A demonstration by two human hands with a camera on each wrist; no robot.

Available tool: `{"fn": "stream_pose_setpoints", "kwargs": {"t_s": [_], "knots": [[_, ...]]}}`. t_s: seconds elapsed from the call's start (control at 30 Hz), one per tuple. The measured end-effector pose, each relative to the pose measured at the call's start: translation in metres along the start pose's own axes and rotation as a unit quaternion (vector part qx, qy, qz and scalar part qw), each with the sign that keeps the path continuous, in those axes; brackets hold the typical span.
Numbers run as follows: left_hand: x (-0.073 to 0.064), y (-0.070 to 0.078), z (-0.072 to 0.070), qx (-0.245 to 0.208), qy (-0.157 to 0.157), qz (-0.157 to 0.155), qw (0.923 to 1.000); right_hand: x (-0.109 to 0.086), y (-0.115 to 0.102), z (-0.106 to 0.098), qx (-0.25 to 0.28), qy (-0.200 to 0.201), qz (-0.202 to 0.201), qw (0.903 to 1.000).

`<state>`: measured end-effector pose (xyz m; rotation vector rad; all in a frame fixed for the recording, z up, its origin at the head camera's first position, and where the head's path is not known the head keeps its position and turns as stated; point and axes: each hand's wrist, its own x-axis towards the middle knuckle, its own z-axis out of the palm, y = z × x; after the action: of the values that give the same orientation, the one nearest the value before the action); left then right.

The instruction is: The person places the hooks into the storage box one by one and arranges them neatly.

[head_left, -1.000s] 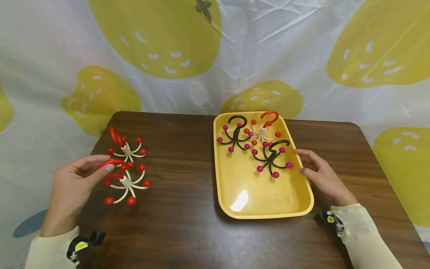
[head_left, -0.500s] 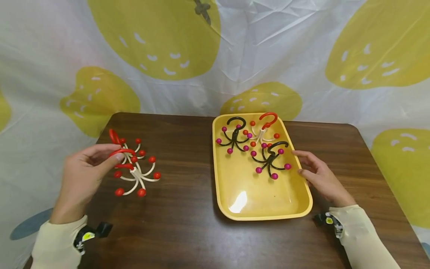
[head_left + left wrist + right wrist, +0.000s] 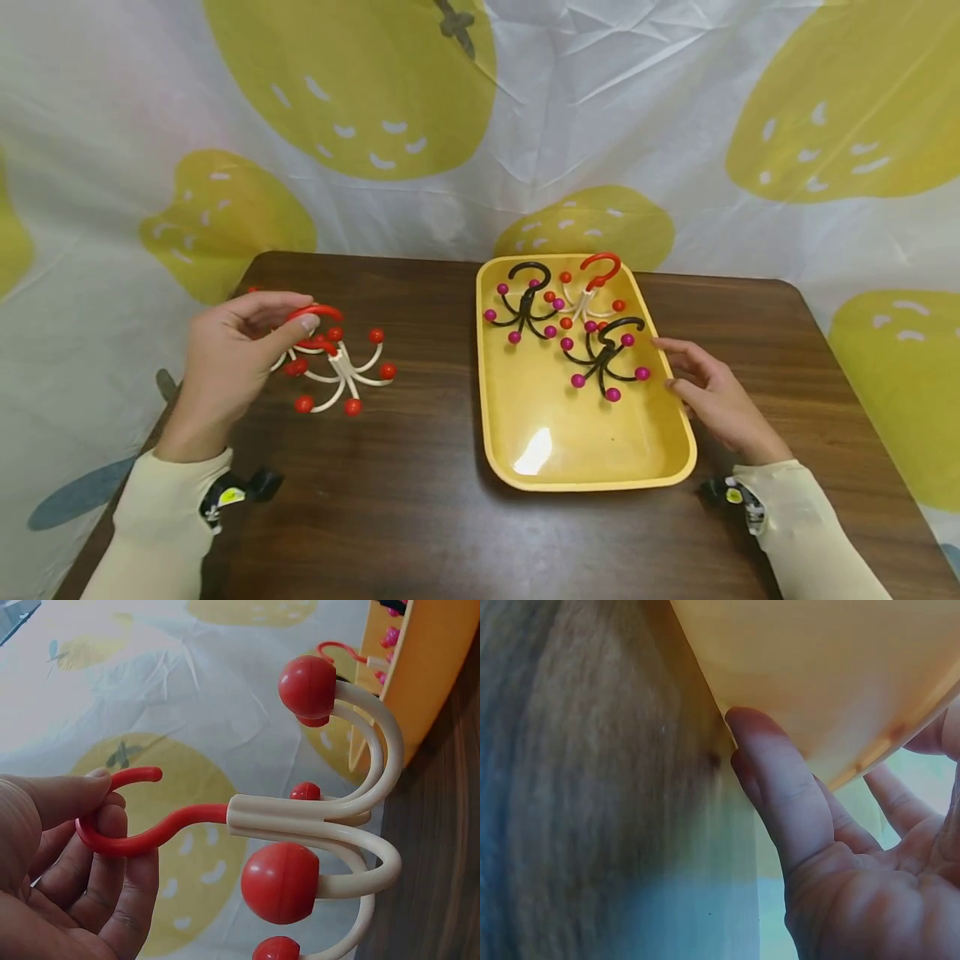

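My left hand (image 3: 240, 350) pinches the red hook of a multi-arm hanger (image 3: 341, 367) between thumb and fingers. The hanger has cream arms tipped with red balls and hangs above the table's left side. In the left wrist view its shaft (image 3: 262, 814) points away from the fingers. Another red-and-cream hanger (image 3: 279, 360) stands behind it, mostly hidden by my left hand. My right hand (image 3: 727, 400) rests on the right side of a yellow tray (image 3: 517, 450), fingertips touching its outer wall (image 3: 817, 667) and rim.
Inside the tray, towards its back, stand two black hangers (image 3: 527, 300) with magenta balls and one red-and-cream hanger (image 3: 588, 296). A patterned cloth (image 3: 420, 208) hangs behind the brown wooden table (image 3: 405, 500).
My left hand has carried the held hanger to the right and away from me, now partly covering the other hanger. My right hand has stayed at the tray.
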<state>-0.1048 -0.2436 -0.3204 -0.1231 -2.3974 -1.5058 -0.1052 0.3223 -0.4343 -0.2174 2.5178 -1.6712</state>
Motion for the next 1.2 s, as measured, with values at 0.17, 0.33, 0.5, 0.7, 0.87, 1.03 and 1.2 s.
{"fn": "stream_pose_setpoints", "kwargs": {"t_s": [0.17,0.33,0.5,0.7,0.87,1.03,1.2], "knots": [[0.005,0.013,0.015,-0.007,-0.025,0.013,0.9996,0.000,0.000,0.000,0.011,-0.003,0.005,0.9999],[0.012,0.029,0.035,-0.038,-0.053,0.033,0.9973,-0.001,-0.001,-0.001,0.016,-0.005,0.003,0.9999],[0.019,0.045,0.057,-0.101,-0.102,0.042,0.9887,-0.001,0.000,-0.001,0.020,-0.006,0.004,0.9998],[0.026,0.060,0.082,-0.132,-0.152,0.033,0.9789,0.000,0.000,0.000,0.021,-0.004,0.008,0.9998],[0.030,0.068,0.107,-0.150,-0.169,0.055,0.9725,0.000,0.000,0.000,0.022,-0.003,0.009,0.9997],[0.034,0.074,0.132,-0.161,-0.185,0.081,0.9660,0.000,-0.001,0.000,0.021,-0.004,0.012,0.9997],[0.035,0.077,0.152,-0.175,-0.204,0.077,0.9602,0.001,-0.002,0.001,0.017,-0.004,0.014,0.9998]]}}
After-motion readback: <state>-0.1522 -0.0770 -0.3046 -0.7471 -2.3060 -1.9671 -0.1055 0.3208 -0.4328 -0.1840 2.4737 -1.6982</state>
